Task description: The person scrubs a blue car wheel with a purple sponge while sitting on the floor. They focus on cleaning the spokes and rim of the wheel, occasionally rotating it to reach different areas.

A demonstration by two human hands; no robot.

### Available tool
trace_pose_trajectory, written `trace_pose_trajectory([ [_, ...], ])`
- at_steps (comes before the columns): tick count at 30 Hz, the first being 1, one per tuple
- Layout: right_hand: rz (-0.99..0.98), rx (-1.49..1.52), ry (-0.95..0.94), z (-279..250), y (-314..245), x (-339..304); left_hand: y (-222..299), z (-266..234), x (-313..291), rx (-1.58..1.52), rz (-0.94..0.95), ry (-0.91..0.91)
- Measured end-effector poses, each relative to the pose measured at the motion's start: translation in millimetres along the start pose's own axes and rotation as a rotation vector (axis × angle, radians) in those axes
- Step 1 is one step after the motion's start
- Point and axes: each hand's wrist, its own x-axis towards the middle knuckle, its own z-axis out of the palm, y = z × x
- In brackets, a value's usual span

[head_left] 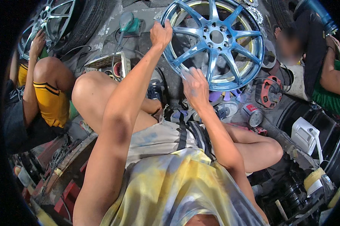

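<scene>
A blue and bare-silver alloy wheel rim (213,62) with several spokes stands tilted before me, its hub hole facing up toward me. My left hand (161,34) is closed over the rim's upper left edge. Against the lower left edge, my right hand (196,87) presses with curled fingers, smeared by motion. Something pale shows at its fingertips, too small and blurred to name. Blue, worn patches and bare metal mix across the spokes and lip.
A green power sander (129,25) lies beyond my left arm. Left, another person's hand (37,43) touches a second rim (45,15) near a tire (83,28). A red round tool (270,91), a can (251,115) and a white jug (305,135) stand right, near another person.
</scene>
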Motion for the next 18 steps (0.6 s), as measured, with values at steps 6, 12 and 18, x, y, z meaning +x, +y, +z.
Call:
trace_pose_trajectory([
  [6, -0.003, -0.009, -0.034, -8.5, 3.4, -8.4, 1.7, -0.5, -6.2, -0.025, -0.029, -0.022],
  [12, -0.064, -0.005, 0.013, 2.9, 2.0, 13.5, -0.5, 1.4, -1.9, -0.042, -0.002, -0.001],
  [18, 0.004, -0.117, -0.014, -9.7, -5.0, -5.1, -0.9, -1.4, -5.1, -0.017, -0.036, -0.009],
])
